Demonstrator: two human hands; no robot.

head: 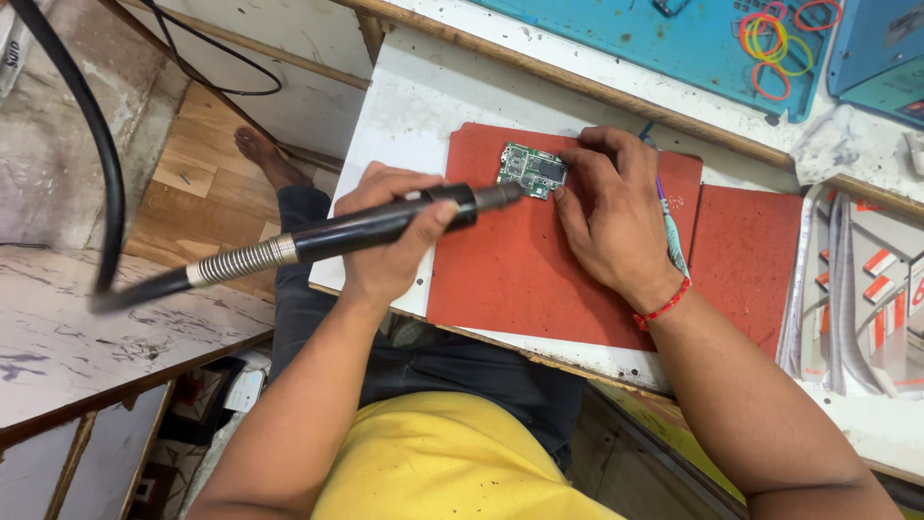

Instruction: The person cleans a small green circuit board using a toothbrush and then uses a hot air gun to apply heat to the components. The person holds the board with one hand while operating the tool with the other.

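Your left hand (390,236) is closed around a black hot-air wand (385,223), nozzle at the green circuit board (531,170) on the red mat (520,270) on the bench (414,106), while your right hand (611,217) pins the board's edge with pressed fingers.

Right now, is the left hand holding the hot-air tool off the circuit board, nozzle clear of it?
No: the left hand grips the black hot-air tool with its nozzle right at the green circuit board.

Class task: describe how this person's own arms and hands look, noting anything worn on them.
Both arms are bare to above the elbow, with no sleeves or gloves showing. The right hand has a red beaded thread bracelet at the wrist. The left hand wears nothing visible.
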